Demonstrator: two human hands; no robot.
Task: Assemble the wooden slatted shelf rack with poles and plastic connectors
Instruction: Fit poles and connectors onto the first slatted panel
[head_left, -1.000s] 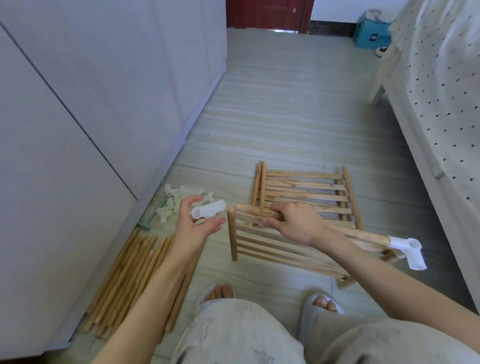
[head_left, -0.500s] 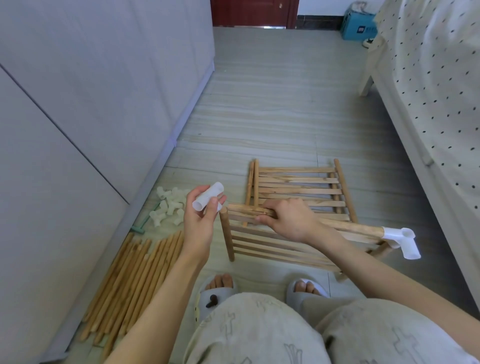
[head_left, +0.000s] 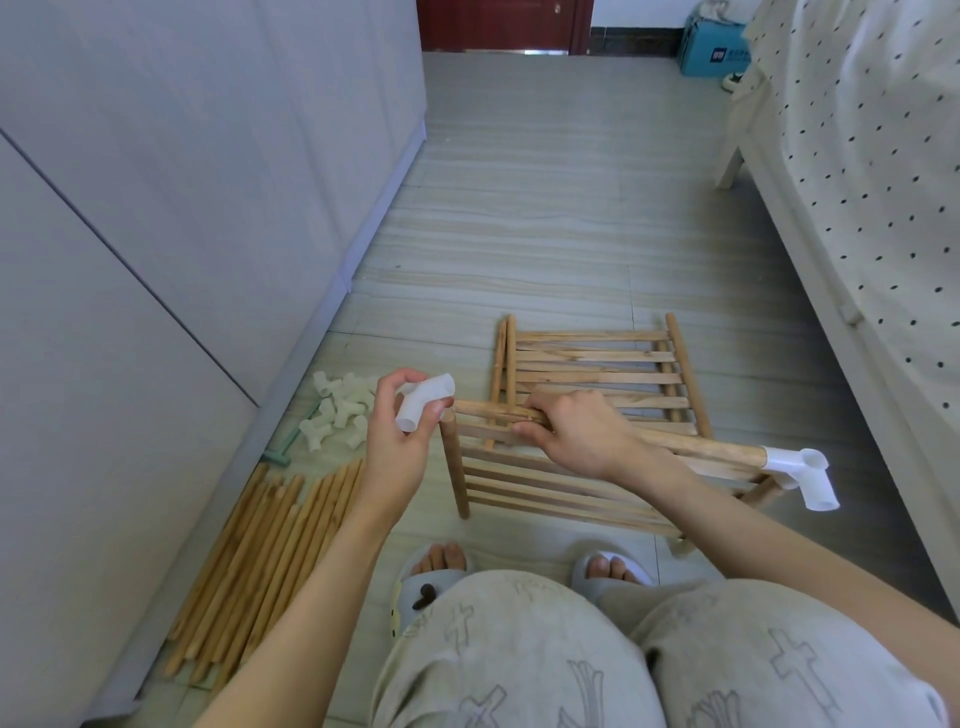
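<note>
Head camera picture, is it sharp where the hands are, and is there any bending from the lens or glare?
Head view: sharp at the left hand holding the white connector and the right hand on the pole. Wide-angle bending shows: the cabinet and bed edges lean and curve outward. Lighting is soft and even, shadows faint, no strong glare on the floor.

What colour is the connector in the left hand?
White connector, seen in the head view.

Soft, even daylight fills the room; shadows are faint. Focus is sharp throughout, with wide-angle lens distortion bending straight lines near the edges.
</note>
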